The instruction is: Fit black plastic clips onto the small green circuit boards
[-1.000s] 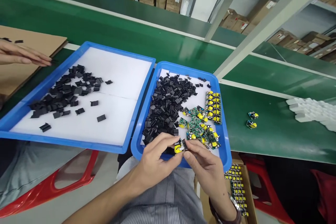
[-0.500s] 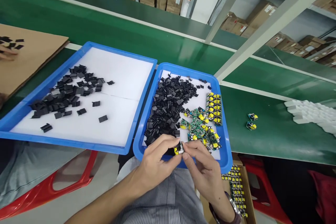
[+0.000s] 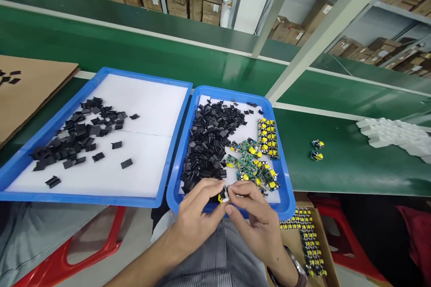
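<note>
My left hand (image 3: 195, 219) and my right hand (image 3: 256, 222) meet over the near edge of the smaller blue tray (image 3: 284, 190). Both pinch one small circuit board with a yellow part (image 3: 222, 196) between their fingertips. Just beyond the fingers lies a heap of small black clips (image 3: 210, 141) in that tray. Beside the heap are several green circuit boards with yellow parts (image 3: 257, 161), some loose and some in a neat row.
A larger blue tray (image 3: 84, 197) on the left holds scattered black clips (image 3: 77, 134) on white foam. Two loose boards (image 3: 316, 150) lie on the green belt (image 3: 353, 166); white parts (image 3: 393, 136) lie far right. A cardboard box of boards (image 3: 308, 242) sits below. Cardboard sheet (image 3: 27, 89) at left.
The other person's hand at the far left has withdrawn out of view. My two hands stay on the small board, turning it slightly; the view has tilted down a little.
</note>
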`<act>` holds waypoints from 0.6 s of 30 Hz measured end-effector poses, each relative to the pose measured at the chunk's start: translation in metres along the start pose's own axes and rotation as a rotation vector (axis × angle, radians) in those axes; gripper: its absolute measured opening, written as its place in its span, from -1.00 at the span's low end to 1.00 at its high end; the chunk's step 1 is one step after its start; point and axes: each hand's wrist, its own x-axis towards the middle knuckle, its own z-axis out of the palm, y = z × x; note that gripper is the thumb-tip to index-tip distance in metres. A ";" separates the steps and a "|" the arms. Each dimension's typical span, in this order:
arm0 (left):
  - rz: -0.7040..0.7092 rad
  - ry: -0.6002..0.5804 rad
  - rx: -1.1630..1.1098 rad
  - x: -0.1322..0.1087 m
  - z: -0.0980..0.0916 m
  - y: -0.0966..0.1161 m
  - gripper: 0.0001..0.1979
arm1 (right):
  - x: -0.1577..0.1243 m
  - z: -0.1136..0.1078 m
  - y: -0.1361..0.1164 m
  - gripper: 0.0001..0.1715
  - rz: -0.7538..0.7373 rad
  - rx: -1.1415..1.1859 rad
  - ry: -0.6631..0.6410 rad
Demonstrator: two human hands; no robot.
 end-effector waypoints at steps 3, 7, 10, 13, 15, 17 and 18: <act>-0.001 -0.011 0.017 0.002 -0.001 0.001 -0.64 | 0.004 0.002 -0.002 -0.59 0.031 0.039 0.045; -0.056 -0.018 0.018 0.003 -0.002 0.000 -0.62 | 0.011 0.000 -0.005 -0.59 0.048 0.114 0.087; -0.132 -0.054 -0.079 0.005 -0.005 0.001 -0.59 | 0.015 -0.008 -0.006 -0.64 0.066 0.178 0.036; -0.245 -0.220 -0.269 0.011 -0.011 0.007 -0.61 | 0.019 -0.021 -0.005 -0.65 0.092 0.232 -0.005; -0.309 -0.329 -0.420 0.015 -0.013 0.010 -0.62 | 0.022 -0.030 -0.005 -0.57 0.093 0.225 -0.080; -0.360 -0.391 -0.535 0.018 -0.015 0.011 -0.65 | 0.026 -0.039 -0.004 -0.53 0.111 0.223 -0.211; -0.378 -0.414 -0.565 0.019 -0.016 0.012 -0.67 | 0.028 -0.042 -0.005 -0.54 0.132 0.235 -0.267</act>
